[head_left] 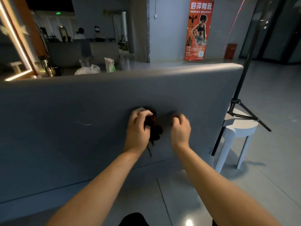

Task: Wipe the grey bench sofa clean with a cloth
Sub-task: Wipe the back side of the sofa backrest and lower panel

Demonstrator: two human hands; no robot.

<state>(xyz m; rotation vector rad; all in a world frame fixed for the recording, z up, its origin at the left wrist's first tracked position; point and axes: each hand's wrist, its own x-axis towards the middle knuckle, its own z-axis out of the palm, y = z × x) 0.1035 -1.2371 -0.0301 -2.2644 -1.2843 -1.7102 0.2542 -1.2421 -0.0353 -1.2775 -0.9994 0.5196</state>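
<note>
Cloth (154, 128), dark, bunched against grey bench sofa (65, 119) upright panel | left hand (138, 128) fingers clamped round it | right hand (180, 128) just beside, fingers curled together, blurred, nothing seen inside | white stool (241, 129) near sofa's end.

Grey bench sofa (65, 103): a broad flat upholstered panel faced me, upright and smooth, with a rounded top corner at right and its lower edge down at the floor. Faint pale scuff left of centre. Cloth (154, 126): dark, small, crumpled into a wad, against the panel about mid-height, right of centre. My left hand (138, 128) gripped it, fingers curled over the top. One thin dark tail hung down beside my wrist.
</note>
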